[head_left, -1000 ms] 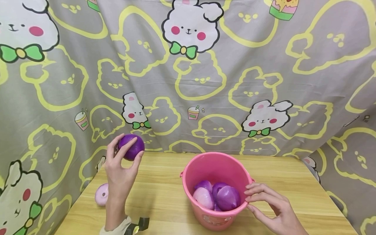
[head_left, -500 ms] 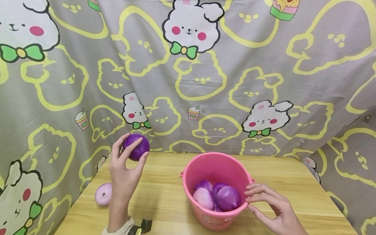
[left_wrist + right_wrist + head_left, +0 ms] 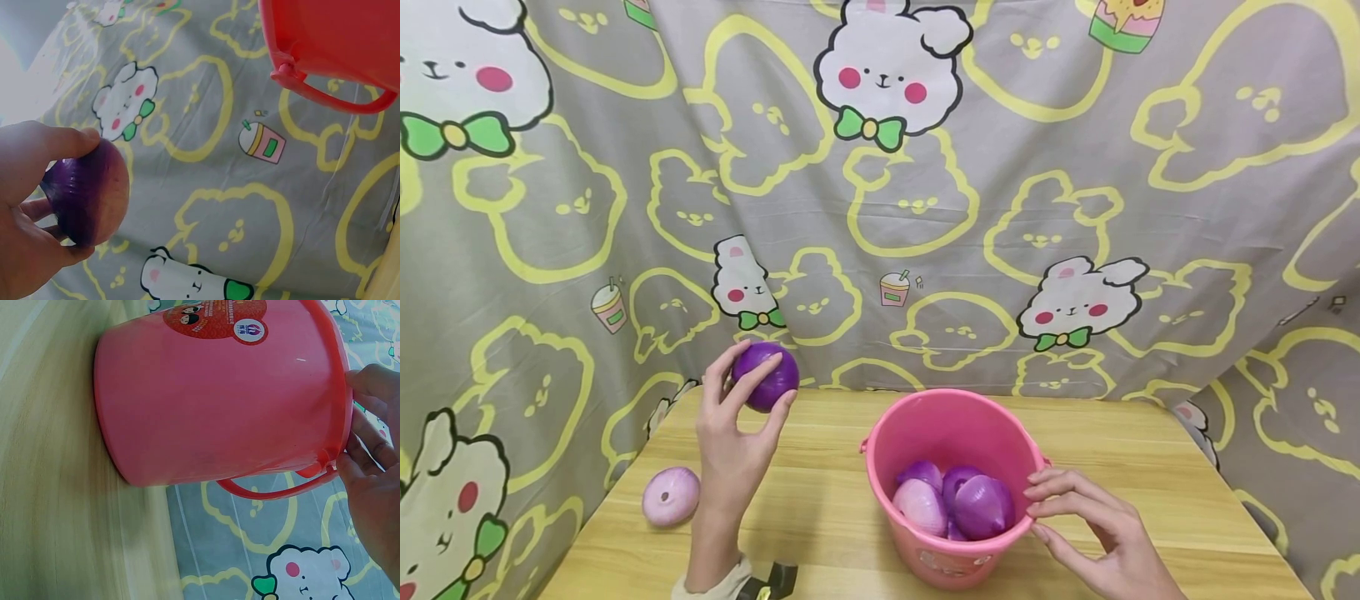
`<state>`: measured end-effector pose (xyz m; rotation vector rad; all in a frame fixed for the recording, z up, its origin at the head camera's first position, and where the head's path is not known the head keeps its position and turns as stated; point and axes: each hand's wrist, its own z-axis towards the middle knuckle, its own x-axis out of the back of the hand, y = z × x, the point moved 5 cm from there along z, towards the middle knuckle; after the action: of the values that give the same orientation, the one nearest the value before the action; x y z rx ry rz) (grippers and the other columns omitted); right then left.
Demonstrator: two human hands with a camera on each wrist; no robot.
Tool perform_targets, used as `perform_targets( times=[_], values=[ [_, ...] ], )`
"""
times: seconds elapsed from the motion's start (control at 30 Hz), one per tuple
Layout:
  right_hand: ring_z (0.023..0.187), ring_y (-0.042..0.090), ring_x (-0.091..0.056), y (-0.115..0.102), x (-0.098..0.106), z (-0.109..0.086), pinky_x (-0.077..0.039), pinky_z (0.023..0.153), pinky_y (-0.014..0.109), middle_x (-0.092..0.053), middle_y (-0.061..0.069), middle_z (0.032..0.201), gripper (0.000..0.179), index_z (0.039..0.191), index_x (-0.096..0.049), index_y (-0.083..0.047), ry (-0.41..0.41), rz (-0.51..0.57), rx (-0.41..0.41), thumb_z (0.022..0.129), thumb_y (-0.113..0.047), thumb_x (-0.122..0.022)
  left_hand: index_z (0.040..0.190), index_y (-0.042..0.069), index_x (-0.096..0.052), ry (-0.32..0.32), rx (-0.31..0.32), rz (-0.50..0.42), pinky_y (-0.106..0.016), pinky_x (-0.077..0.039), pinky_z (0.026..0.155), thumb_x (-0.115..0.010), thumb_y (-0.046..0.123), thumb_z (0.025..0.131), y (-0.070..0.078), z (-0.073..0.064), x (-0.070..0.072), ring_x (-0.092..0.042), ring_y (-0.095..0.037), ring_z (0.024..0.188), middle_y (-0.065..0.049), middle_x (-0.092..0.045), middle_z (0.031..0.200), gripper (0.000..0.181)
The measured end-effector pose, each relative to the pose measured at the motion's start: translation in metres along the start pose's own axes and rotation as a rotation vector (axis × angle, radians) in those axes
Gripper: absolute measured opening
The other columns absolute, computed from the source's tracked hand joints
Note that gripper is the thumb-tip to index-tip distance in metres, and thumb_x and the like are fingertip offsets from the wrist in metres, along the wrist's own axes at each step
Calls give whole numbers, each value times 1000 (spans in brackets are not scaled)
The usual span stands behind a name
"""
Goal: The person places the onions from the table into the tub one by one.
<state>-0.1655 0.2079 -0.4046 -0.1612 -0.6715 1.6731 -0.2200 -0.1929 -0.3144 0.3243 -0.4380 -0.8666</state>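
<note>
A round purple onion (image 3: 767, 385) is held above the table by my left hand (image 3: 737, 450). The left wrist view shows the thumb on one side of this onion (image 3: 100, 194) and fingertips on the other. A pink bucket (image 3: 917, 554) stands upright with several purple onions (image 3: 983, 506) inside, one of them paler. At its right rim, my right hand (image 3: 1093, 529) holds the edge between thumb and fingers; the right wrist view shows the fingertips on the bucket's rim (image 3: 340, 406). A pale purple onion (image 3: 672, 497) lies on the table left of my left forearm.
The wooden table (image 3: 827, 500) carries the bucket and the loose onion. Behind it hangs a grey curtain (image 3: 880, 208) with cartoon rabbits and yellow outlines. The bucket's handle (image 3: 269, 494) hangs down its far side.
My left hand has moved to the right with the onion, towards the bucket, uncovering more of the pale onion on the table. The right hand and bucket have stayed put.
</note>
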Motion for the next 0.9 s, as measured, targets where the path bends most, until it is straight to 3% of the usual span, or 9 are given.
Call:
perform_targets(
  times=[0.13,0.47,0.7,0.9],
  values=[
    [124,30,-57,0,0,0,-42,113,30,-64,24,119,42,112,-70,7,1,-1,-2,75,24,-76,120,10,-76,-1,0,3,-18,-45,104,-88,-1,78,0,0,0,-49,-31,135,-10,-51,148,45],
    [124,29,-57,0,0,0,-43,112,29,-64,24,119,42,112,-70,6,3,-4,-3,74,24,-76,122,11,-76,-19,-3,-14,-20,-46,105,-87,2,80,5,0,-4,-49,-30,135,-14,-52,147,44],
    [124,29,-57,1,0,-1,-42,112,29,-64,23,119,44,112,-70,5,5,-14,-35,73,25,-76,124,14,-75,-47,12,-13,-22,-47,104,-85,5,83,7,-1,-7,-48,-27,136,-5,-50,150,43],
    [125,30,-57,2,0,-2,-43,111,29,-64,24,120,44,112,-70,5,5,-9,-34,73,26,-75,124,14,-75,-61,7,-29,-22,-47,104,-85,5,84,9,-2,-10,-48,-27,135,-11,-50,149,42]
  ],
)
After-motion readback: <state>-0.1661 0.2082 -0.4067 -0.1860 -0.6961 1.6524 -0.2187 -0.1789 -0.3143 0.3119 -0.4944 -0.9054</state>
